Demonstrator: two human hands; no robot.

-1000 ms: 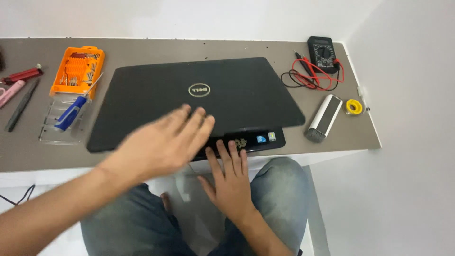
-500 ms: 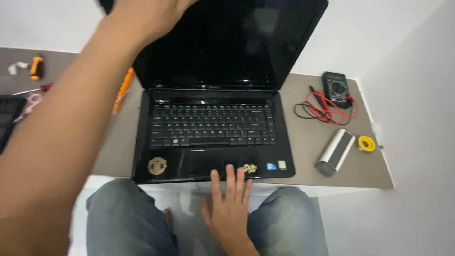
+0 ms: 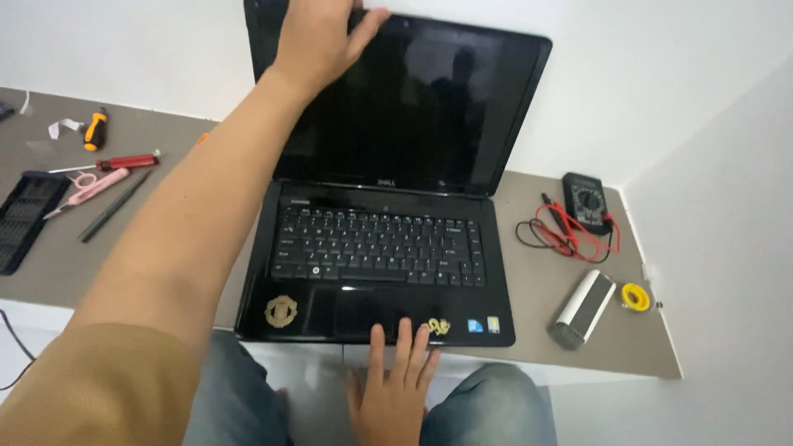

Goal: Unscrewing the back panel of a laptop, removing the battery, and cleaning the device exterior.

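Observation:
A black laptop (image 3: 376, 248) stands open on the grey desk (image 3: 545, 289), its dark screen (image 3: 421, 107) upright and facing me. My left hand (image 3: 318, 37) grips the top edge of the lid near its left corner, with my forearm stretched across the laptop's left side. My right hand (image 3: 396, 376) lies flat with fingers spread, fingertips resting on the front edge of the palm rest by a small gold sticker (image 3: 438, 327). A round gold sticker (image 3: 281, 310) sits on the left palm rest.
Left of the laptop lie a red screwdriver (image 3: 124, 162), an orange-handled tool (image 3: 96, 129), pink tweezers (image 3: 87, 187), a black rod (image 3: 114, 206) and a black bit case (image 3: 25, 219). On the right sit a multimeter with red and black leads (image 3: 585, 208), a silver cylinder (image 3: 583, 307) and a yellow roll (image 3: 635, 296).
The laptop lid went from closed to fully open, lifted by my left hand. My right hand stayed pressed on the front edge. The view shifted up and closer.

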